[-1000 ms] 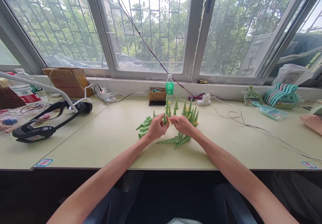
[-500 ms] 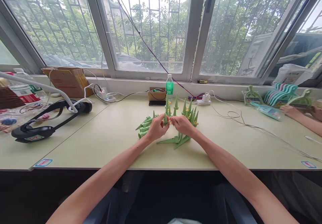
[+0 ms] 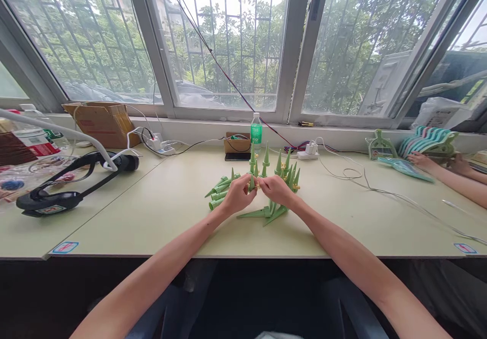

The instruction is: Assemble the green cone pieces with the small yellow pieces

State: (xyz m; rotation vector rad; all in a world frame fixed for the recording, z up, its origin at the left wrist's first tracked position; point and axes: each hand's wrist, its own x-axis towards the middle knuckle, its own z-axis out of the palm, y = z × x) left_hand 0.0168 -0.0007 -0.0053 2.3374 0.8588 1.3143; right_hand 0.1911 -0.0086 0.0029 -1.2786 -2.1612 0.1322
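Observation:
My left hand [image 3: 238,193] is closed round a green plastic plant-watering spike [image 3: 251,182], its tip pointing up. Against it, my right hand [image 3: 277,189] pinches at a small yellow valve [image 3: 258,184] on the spike; the fingers partly hide it. Behind and to the right, several similar green spikes [image 3: 279,162] stand upright, with yellow valves on some. More green spikes [image 3: 218,195] lie in a pile by my left hand. Two further ones, including a long spike [image 3: 253,213], lie in front of my wrists.
Behind the spikes are a green-labelled bottle [image 3: 256,130], a small open box [image 3: 238,143] and a dark phone [image 3: 238,156]. A black headset [image 3: 57,197] lies left. Cables [image 3: 395,194] cross the right side, where another person's hand [image 3: 424,163] is among dustpans [image 3: 381,146].
My hands stay together, with the held spike turned slightly. At the right, the other person's hands have shifted left and back, bringing a green dustpan against the row; the bagged item there moved slightly.

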